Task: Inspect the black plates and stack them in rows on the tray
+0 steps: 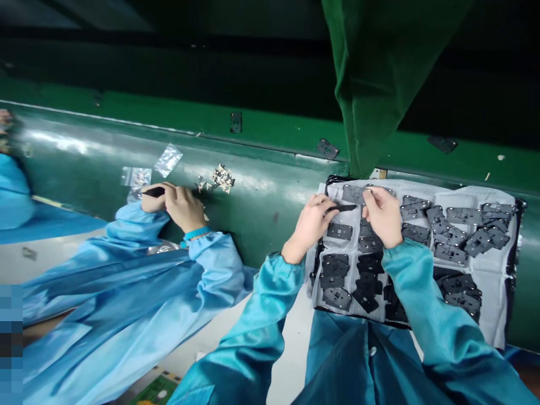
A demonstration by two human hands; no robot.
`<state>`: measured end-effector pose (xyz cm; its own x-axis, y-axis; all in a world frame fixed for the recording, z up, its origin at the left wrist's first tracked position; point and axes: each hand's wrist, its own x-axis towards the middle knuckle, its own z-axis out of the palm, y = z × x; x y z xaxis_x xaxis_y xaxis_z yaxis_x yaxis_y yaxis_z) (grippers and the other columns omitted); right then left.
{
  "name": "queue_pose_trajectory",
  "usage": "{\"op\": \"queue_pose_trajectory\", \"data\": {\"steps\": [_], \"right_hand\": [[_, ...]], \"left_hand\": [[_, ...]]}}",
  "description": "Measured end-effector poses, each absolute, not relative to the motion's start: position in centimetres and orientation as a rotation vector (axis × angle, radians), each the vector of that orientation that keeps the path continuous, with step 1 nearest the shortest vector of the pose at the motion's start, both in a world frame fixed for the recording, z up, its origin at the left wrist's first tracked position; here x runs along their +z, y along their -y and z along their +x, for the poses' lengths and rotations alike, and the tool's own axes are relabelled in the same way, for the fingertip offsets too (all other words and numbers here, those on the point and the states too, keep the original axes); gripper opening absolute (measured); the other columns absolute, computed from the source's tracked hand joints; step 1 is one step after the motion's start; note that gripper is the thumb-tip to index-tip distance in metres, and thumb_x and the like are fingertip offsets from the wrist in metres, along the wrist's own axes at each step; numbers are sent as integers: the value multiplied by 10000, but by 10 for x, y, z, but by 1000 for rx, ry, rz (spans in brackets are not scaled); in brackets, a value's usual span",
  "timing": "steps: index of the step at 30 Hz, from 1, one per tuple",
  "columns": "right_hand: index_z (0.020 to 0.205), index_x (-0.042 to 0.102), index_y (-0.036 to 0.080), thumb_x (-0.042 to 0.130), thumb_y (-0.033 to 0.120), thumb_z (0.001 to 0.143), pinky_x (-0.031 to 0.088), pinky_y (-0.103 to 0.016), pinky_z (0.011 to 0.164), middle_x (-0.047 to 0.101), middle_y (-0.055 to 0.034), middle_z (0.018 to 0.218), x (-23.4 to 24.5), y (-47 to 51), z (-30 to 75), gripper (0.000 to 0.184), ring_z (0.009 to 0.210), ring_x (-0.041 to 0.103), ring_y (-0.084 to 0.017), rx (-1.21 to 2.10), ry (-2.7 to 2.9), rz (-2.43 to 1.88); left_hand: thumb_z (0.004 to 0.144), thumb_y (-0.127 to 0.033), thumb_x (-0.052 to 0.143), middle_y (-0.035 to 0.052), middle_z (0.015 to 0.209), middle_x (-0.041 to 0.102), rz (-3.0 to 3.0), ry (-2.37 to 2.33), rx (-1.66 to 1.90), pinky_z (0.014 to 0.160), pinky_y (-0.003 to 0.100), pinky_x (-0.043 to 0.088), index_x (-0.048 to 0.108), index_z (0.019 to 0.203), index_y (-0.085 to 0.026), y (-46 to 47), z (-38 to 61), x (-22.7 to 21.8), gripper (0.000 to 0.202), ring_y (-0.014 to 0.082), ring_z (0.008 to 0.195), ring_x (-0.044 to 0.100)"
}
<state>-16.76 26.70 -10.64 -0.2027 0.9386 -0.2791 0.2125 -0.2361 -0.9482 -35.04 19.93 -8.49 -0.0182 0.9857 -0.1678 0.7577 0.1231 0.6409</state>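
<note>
My left hand [311,224] is closed around a slim black tool [342,208] that points right toward my right hand. My right hand [382,216] has its fingers curled and pinches a small dark metal plate [353,194] at the top of a white cloth [489,270]. Several dark grey rectangular metal plates [451,253] lie scattered over that cloth, below and to the right of both hands. Both my arms wear teal sleeves.
A green conveyor belt [261,202] runs across the view. A co-worker in a light blue gown sits at left, hands [177,205] by a pile of small silvery parts [221,179] and clear bags [167,160]. A green post [371,84] rises behind the cloth.
</note>
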Motion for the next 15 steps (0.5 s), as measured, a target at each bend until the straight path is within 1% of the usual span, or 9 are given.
{"op": "queue_pose_trajectory", "data": {"steps": [1, 3, 5, 6, 8, 10, 11, 13, 15], "right_hand": [[919, 664, 176, 556, 434, 907, 451, -248, 510, 578, 24, 596, -108, -272, -174, 280, 463, 510, -106, 1451, 1483, -1423], [930, 674, 172, 580, 393, 892, 495, -290, 621, 647, -28, 777, -107, -276, -182, 243, 539, 525, -112, 1280, 1630, -1438], [1013, 673, 180, 587, 377, 889, 505, -317, 709, 650, -67, 974, -102, -270, -184, 248, 605, 530, -115, 1122, 1665, -1463], [1051, 667, 190, 576, 385, 899, 505, -314, 716, 642, -70, 1014, -97, -264, -184, 264, 626, 534, -117, 1128, 1649, -1458], [1061, 657, 207, 542, 421, 921, 499, -281, 642, 647, -47, 966, -88, -248, -182, 281, 628, 548, -118, 1353, 1560, -1401], [998, 651, 210, 546, 459, 913, 468, -248, 537, 639, -8, 807, -82, -234, -181, 284, 583, 555, -119, 1648, 1406, -1326], [966, 645, 210, 554, 469, 906, 450, -239, 502, 619, 10, 731, -80, -228, -181, 282, 551, 550, -118, 1732, 1318, -1318], [945, 647, 212, 567, 465, 896, 429, -236, 467, 575, 32, 649, -80, -223, -182, 270, 493, 520, -109, 1742, 1190, -1363], [963, 664, 217, 575, 440, 892, 422, -235, 458, 559, 37, 644, -81, -223, -183, 250, 468, 491, -98, 1654, 1141, -1411]], "left_hand": [[908, -263, 582, 76, 974, 676, 1581, -1819, 597, 895, 369, 511, 679, 912, -180, -194, -353, -79, 127, 229, 975, 624], [919, -318, 573, 58, 851, 700, 1284, -1774, 773, 767, 310, 534, 665, 946, -167, -182, -357, -68, 179, 181, 803, 651], [913, -350, 582, 22, 685, 679, 969, -1687, 946, 607, 256, 519, 637, 1001, -151, -175, -355, -62, 225, 134, 603, 625], [897, -357, 604, 2, 627, 661, 840, -1637, 1028, 557, 242, 509, 620, 1037, -146, -173, -352, -61, 253, 122, 539, 609], [852, -351, 661, -19, 598, 655, 662, -1560, 1160, 525, 235, 517, 586, 1107, -147, -173, -340, -61, 335, 120, 499, 617], [818, -349, 690, -33, 584, 646, 559, -1531, 1232, 519, 239, 534, 583, 1124, -155, -176, -326, -63, 378, 127, 490, 634], [810, -353, 694, -42, 569, 632, 526, -1528, 1250, 511, 238, 536, 598, 1107, -157, -177, -320, -64, 368, 128, 480, 634], [805, -365, 691, -56, 536, 591, 476, -1542, 1273, 468, 217, 508, 642, 1050, -159, -180, -309, -65, 324, 113, 436, 605], [796, -369, 689, -60, 534, 563, 412, -1564, 1303, 403, 185, 440, 682, 987, -160, -182, -301, -67, 284, 80, 382, 542]]}}
